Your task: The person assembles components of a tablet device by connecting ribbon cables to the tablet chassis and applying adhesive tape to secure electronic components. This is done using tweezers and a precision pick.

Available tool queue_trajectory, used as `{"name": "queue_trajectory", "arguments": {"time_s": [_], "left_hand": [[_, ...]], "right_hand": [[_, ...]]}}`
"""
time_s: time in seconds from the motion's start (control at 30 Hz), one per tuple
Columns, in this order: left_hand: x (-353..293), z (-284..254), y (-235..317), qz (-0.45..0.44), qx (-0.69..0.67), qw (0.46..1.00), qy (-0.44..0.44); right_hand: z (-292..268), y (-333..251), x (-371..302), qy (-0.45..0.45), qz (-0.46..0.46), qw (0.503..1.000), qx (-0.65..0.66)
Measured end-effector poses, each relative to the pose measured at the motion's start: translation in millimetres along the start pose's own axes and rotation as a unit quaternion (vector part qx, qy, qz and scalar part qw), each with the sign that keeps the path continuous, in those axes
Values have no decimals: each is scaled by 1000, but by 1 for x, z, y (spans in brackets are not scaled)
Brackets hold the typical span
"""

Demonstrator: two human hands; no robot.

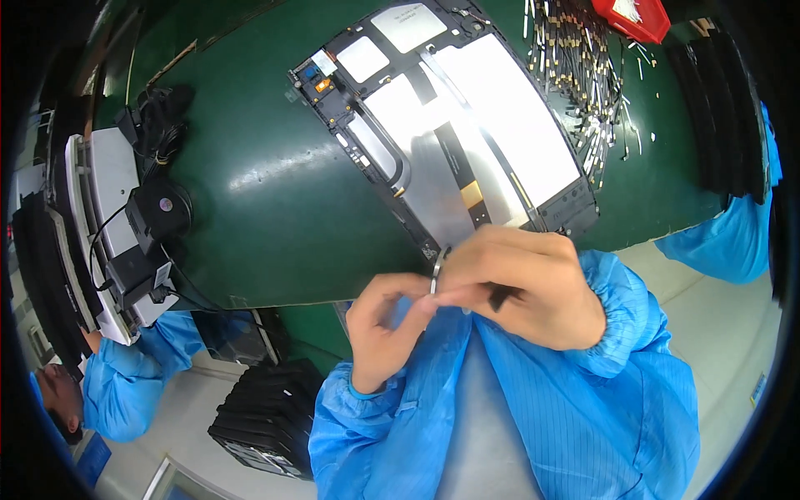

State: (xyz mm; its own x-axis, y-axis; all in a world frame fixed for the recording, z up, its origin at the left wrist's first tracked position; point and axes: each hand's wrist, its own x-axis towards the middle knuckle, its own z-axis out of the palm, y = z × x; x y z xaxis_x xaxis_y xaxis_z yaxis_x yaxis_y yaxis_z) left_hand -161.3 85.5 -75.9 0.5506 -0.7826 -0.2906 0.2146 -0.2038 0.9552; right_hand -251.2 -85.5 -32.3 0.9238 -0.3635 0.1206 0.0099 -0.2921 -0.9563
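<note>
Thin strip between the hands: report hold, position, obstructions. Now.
Left hand, right hand: pinching thin strip. Strip: curved, at near edge of open device. Obstruction: none visible.

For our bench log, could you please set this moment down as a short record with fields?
Left hand: pinching a thin pale strip
Right hand: fingertips at the same strip, a small dark piece by its fingers
In front: open black-framed device on a green table
Upper right: loose heap of narrow pieces, red tray
Far left: black box, dark cables, person in blue sleeves
</note>
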Motion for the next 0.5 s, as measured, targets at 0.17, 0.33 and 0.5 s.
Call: {"name": "queue_trajectory", "arguments": {"time_s": [0.17, 0.33, 0.5], "left_hand": [[15, 18, 12, 123, -81, 989, 31], [35, 18, 20, 294, 125, 945, 70], [45, 13, 28, 424, 281, 858, 70]], "right_hand": [[-11, -3, 3, -5, 18, 999, 27], [-18, -7, -6, -5, -85, 996, -20], [-93, -25, 22, 147, -50, 964, -214]]}}
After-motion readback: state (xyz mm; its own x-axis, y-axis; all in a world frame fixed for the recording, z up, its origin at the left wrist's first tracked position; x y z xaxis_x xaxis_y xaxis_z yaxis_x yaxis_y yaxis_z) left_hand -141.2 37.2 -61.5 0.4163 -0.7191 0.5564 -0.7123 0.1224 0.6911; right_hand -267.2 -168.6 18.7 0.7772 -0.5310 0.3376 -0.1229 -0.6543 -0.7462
